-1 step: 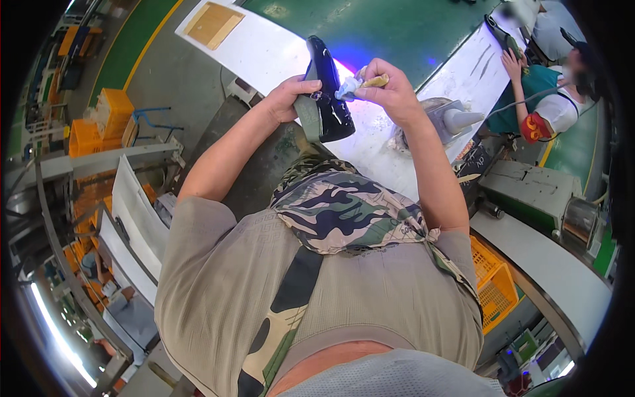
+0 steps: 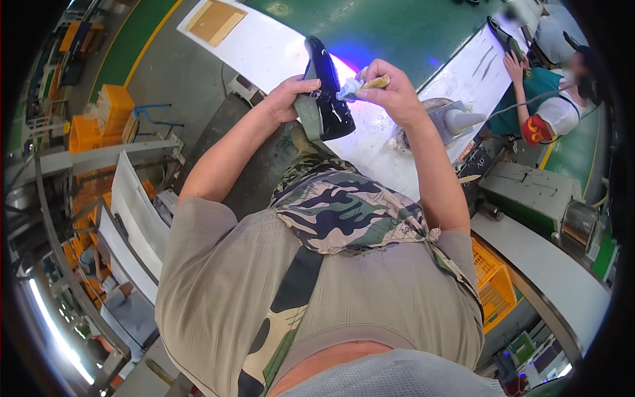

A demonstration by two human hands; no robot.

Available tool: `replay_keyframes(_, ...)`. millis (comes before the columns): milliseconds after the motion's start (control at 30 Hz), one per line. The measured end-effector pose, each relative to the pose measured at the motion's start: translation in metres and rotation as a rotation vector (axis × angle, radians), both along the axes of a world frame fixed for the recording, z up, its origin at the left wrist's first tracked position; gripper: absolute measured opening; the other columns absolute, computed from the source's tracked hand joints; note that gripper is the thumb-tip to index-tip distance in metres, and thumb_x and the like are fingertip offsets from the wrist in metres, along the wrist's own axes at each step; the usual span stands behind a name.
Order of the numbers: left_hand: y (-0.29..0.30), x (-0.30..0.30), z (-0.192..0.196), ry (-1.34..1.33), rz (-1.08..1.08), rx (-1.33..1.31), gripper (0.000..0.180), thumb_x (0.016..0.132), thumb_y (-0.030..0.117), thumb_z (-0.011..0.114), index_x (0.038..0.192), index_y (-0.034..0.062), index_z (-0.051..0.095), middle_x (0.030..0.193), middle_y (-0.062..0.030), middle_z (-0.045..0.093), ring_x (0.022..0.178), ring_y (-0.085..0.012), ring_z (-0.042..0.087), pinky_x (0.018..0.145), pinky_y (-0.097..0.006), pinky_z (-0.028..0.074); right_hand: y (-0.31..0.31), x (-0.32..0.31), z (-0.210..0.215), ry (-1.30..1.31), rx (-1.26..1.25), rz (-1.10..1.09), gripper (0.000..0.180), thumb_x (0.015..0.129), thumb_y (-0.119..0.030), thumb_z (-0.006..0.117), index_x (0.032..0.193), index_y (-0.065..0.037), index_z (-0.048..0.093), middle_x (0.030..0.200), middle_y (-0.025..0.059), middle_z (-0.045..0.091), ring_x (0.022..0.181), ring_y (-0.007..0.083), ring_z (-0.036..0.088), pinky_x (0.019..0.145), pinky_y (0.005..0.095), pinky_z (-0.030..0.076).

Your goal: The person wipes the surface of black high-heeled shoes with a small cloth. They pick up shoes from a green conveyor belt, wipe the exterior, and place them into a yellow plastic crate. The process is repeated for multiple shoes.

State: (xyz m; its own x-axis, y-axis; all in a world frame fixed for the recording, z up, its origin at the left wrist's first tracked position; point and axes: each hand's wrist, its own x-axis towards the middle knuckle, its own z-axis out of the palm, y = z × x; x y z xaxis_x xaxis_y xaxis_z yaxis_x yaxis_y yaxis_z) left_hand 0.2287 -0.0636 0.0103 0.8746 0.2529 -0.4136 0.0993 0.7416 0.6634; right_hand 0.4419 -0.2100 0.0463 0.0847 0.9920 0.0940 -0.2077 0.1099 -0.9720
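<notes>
We had the glossy black shoe upper (image 2: 329, 89) up in front of us, above the long white surface (image 2: 390, 159). Our left hand (image 2: 291, 99) gripped it from the left, fingers wrapped around its grey-green edge. Our right hand (image 2: 390, 89) sat just beside it on the right, fingers pinched shut on a small tan-handled brush (image 2: 367, 84) whose pale tip touched the upper.

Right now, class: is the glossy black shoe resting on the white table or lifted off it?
Lifted. The left hand holds the black shoe above the white table, while the right hand presses a small brush to it.
</notes>
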Motion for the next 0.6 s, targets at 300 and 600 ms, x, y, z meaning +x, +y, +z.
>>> replay_keyframes(300, -0.015, -0.065, -0.024, -0.085, 0.41, -0.188, 0.039, 0.088, 0.023, 0.065, 0.118, -0.0006, 0.056, 0.109, -0.0142, 0.065, 0.1, -0.0266, 0.065, 0.094, -0.043, 0.051, -0.001, -0.029, -0.009, -0.145, -0.01, 0.086, 0.023, 0.075, -0.001, 0.073, 0.083, -0.006, 0.051, 0.092, 0.0053, 0.056, 0.083, 0.0134, 0.052, 0.077, 0.0275, 0.044)
replay_keyframes(600, -0.016, -0.147, -0.05, -0.454, 0.627, -0.349, 0.04, 0.089, 0.02, 0.064, 0.124, 0.0048, 0.056, 0.12, -0.0119, 0.063, 0.112, -0.0279, 0.06, 0.103, -0.046, 0.044, 0.046, -0.124, -0.021, 0.255, -0.167, -0.032, 0.022, 0.075, 0.003, 0.074, 0.085, -0.006, 0.056, 0.086, 0.004, 0.059, 0.076, 0.0127, 0.057, 0.067, 0.0278, 0.047)
